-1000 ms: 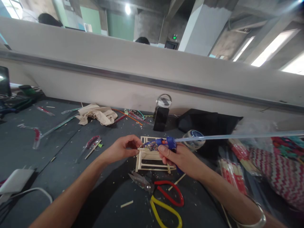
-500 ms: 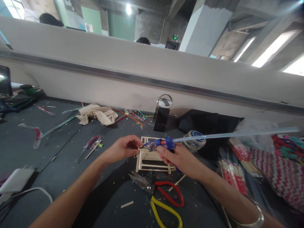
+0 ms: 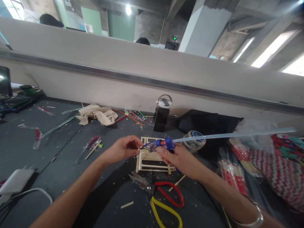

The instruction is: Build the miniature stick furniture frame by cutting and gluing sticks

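One glue gun (image 3: 169,143) firm in right hand (image 3: 184,161), left hand (image 3: 122,148), grasp unclear, at one frame (image 3: 152,155) short of back edge of counter (image 3: 68,152).

On the dark flat tabletop (image 3: 71,164), the red-and-yellow-handled metal shears (image 3: 149,188) lie before the pale wooden stick frame (image 3: 152,155); behind it stands a black rectangular phone (image 3: 161,119).

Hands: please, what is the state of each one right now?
Left hand: partly curled at the frame; whether it grips anything cannot be told.
Right hand: closed, holding the glue gun.
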A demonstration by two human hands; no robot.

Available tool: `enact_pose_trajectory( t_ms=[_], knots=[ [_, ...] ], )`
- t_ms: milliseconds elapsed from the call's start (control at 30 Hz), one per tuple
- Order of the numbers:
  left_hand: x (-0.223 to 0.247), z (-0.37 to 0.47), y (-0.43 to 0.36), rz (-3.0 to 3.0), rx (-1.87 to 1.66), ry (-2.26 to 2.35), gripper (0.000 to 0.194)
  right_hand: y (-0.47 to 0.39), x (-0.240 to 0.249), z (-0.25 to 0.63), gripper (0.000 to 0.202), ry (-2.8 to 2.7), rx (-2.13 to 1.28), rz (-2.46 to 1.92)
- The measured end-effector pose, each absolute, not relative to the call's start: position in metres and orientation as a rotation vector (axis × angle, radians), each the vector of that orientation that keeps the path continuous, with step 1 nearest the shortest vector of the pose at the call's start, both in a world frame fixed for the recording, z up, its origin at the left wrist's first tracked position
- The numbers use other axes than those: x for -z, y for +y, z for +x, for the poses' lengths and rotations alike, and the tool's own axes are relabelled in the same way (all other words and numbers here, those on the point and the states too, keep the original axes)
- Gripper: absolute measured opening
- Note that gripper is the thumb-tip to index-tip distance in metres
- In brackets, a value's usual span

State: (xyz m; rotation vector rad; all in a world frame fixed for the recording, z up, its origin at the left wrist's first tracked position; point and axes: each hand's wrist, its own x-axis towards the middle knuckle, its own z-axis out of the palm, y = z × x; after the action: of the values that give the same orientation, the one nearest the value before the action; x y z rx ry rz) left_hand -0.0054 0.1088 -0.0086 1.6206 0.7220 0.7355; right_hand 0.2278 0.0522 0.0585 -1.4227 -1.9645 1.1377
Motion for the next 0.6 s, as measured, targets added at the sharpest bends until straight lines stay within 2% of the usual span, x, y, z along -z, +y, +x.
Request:
enact_pose_trajectory(
  t_ms=[600],
  knots=[
    [0.0059,-0.0053,0.1084,1.619,-0.728,0.739,0.021,0.0511,-0.0597,0.2295,0.041,-1.997,-1.067,-1.437]
  ],
)
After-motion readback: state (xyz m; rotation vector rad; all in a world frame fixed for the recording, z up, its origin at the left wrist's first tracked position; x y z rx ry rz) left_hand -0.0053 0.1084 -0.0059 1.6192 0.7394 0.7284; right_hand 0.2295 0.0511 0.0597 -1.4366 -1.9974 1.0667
